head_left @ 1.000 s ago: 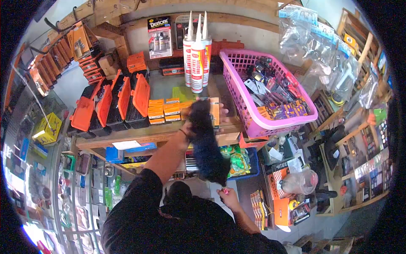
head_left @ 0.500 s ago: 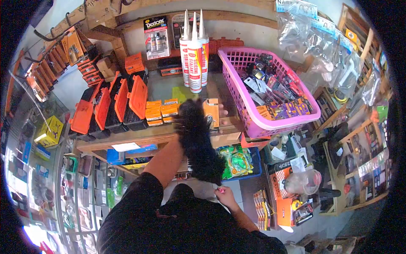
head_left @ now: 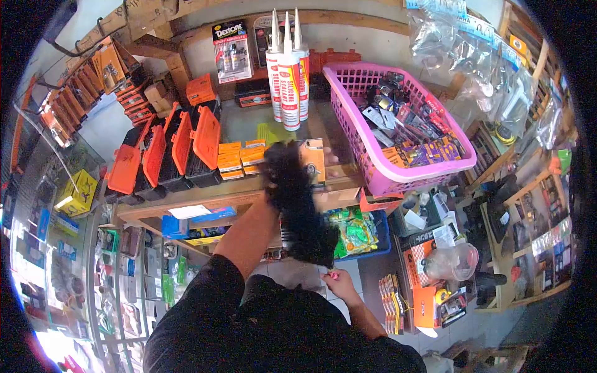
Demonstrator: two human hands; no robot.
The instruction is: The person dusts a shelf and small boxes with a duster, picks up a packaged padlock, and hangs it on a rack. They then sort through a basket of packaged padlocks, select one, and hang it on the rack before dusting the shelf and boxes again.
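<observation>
My right hand (head_left: pixel 340 283) is closed around the pink handle of a fluffy black duster (head_left: pixel 301 208), low in front of me. The duster is smeared by motion and hides most of my left hand. My left arm reaches up behind it to the shelf. Left fingertips (head_left: pixel 334 155) show blurred at the far side of a small orange-and-white box (head_left: pixel 314 160), gripped near the shelf's front edge. Small orange boxes (head_left: pixel 231 160) stand in stacks to the left. Behind are three silicone sealant tubes (head_left: pixel 290 90), standing upright.
A pink basket (head_left: pixel 398 171) of packaged parts stands on the right. Black cases with open orange lids (head_left: pixel 205 138) line the left. Below the wooden shelf (head_left: pixel 180 202) is a blue bin (head_left: pixel 384 239) of green packets. A clear plastic jar (head_left: pixel 451 264) stands lower right.
The view has shifted slightly, moving the shelf items a little right and up. The duster has moved slightly right in the picture. Both hands keep their grips.
</observation>
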